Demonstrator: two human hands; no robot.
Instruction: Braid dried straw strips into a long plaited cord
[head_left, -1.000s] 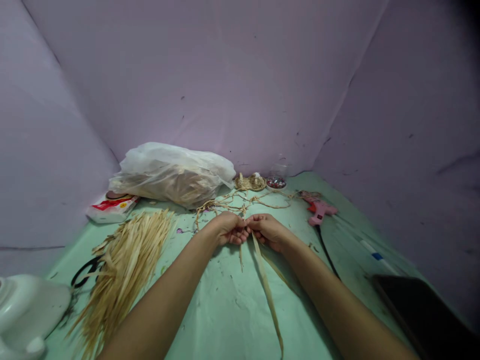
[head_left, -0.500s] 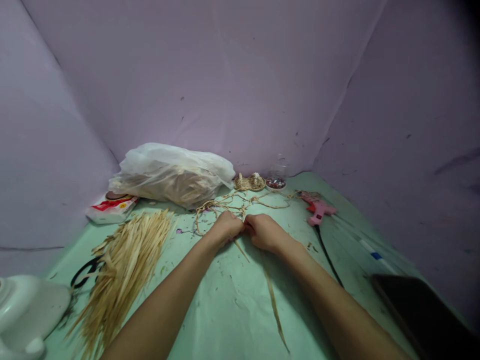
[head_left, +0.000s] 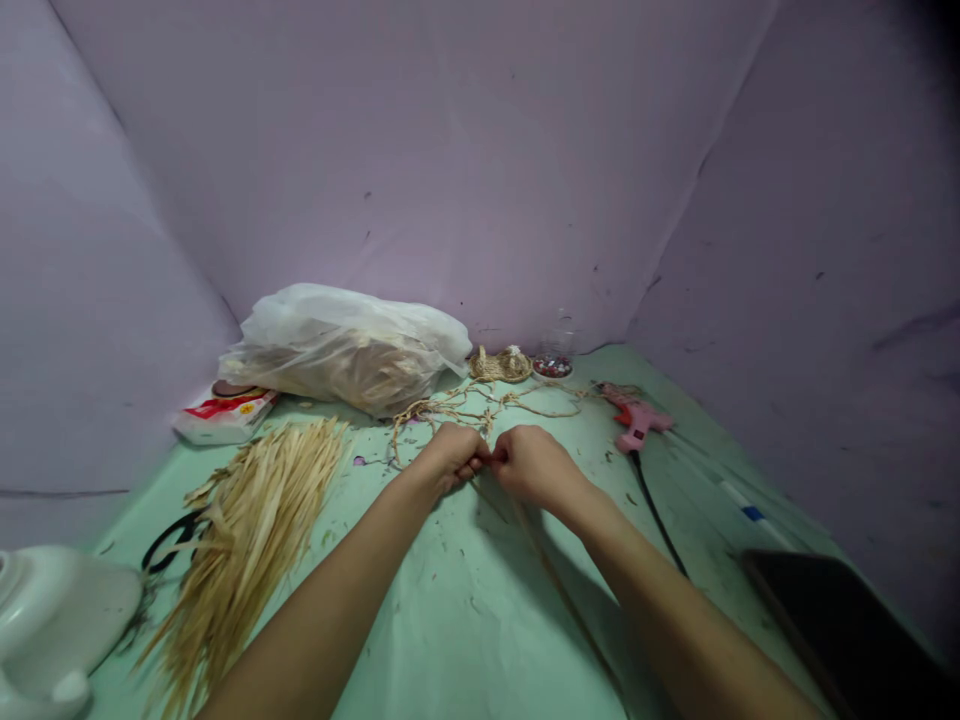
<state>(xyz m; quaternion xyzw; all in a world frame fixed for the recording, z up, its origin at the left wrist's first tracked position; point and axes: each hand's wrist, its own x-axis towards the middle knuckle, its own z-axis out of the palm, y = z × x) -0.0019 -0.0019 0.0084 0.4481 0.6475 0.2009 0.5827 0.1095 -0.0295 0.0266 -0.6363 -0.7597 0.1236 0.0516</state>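
Note:
Both hands meet near the table's middle, fingertips pinched close together on a thin cord of dried plant fibre (head_left: 480, 397). My left hand (head_left: 454, 458) is closed on it from the left, and my right hand (head_left: 534, 464) is closed from the right. Beyond the hands the cord lies in loose, twisted loops. A long loose fibre strand (head_left: 574, 606) trails from under my right hand toward the near edge, blurred. A shorter strand end shows below the fingers. The exact pinch point is hidden by the fingers.
Left lie a bundle of dry fibre strips (head_left: 259, 540), scissors (head_left: 169, 543), a white object (head_left: 67, 620) and a red-white box (head_left: 225, 418). Behind are a plastic bag (head_left: 352, 345), a woven piece (head_left: 500, 365) and a bead jar (head_left: 553, 364). Right are a pink glue gun (head_left: 637, 424) and dark flat object (head_left: 832, 620).
The long strand has swung to the right and now reaches the near edge. My fingers have shifted slightly, with the left fingers curled more visibly. Things on the table stay put.

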